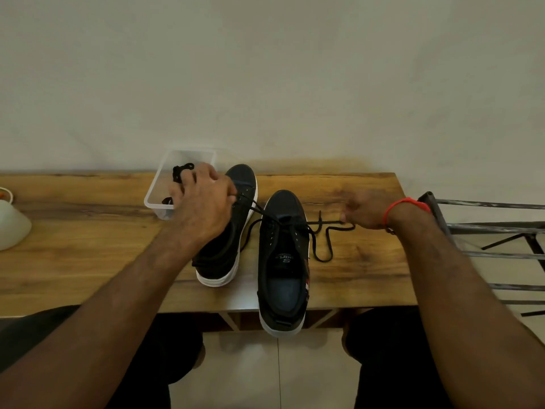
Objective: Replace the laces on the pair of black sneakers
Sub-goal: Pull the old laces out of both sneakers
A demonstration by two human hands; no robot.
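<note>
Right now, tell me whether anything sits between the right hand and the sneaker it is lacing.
Nothing visible does. The right hand pinches one lace end beside the right sneaker; between them lie only bare table and the lace itself. The left hand pulls the other end, over the left sneaker.

Head-worn view, forward and down onto near table (pixel 88 231).
</note>
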